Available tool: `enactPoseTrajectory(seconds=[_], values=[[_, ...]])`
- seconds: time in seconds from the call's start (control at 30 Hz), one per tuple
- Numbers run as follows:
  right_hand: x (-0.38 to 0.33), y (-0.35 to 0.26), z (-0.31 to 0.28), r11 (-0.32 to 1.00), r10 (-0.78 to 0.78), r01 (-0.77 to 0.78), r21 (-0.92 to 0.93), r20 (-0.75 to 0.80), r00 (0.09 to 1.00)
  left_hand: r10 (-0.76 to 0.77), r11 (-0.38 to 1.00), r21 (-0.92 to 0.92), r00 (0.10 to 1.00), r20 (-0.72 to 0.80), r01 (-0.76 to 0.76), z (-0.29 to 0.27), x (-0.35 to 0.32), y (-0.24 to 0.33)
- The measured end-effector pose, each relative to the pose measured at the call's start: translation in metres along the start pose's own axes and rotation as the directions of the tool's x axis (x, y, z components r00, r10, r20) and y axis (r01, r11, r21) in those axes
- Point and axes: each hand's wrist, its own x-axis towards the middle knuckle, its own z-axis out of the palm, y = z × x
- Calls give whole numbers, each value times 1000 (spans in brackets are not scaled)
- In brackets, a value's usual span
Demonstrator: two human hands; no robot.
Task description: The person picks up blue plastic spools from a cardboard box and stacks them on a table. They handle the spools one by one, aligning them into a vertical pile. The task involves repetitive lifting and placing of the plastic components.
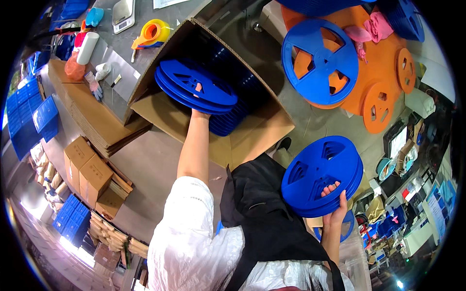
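Note:
My left hand point(200, 113) is closed on a few stacked blue plastic reels point(170, 72), its fingers hooked through a cut-out. It holds them tilted in the mouth of an open cardboard box point(252, 143). More blue reels point(225, 125) stand inside the box below them; its far interior is dark. At my right side, my right hand point(339, 206) grips a thicker stack of blue reels point(315, 167) by the edge, with fingertips in a cut-out and the thumb outside. How many reels each hand holds is hard to tell.
A blue reel point(323, 54) lies on orange discs point(378, 104) at upper right, near a pink cloth point(378, 26). A grey table at upper left bears a tape dispenser point(151, 33) and a scale point(123, 14). Flattened cardboard point(92, 114) and boxes point(87, 165) stand left.

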Motion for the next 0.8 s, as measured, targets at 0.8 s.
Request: enactPoseTrajectory(seconds=[0.8], values=[[-4, 3, 21, 998, 9, -6, -61, 48, 999, -67, 996, 47, 997, -45, 69, 5, 15, -4]])
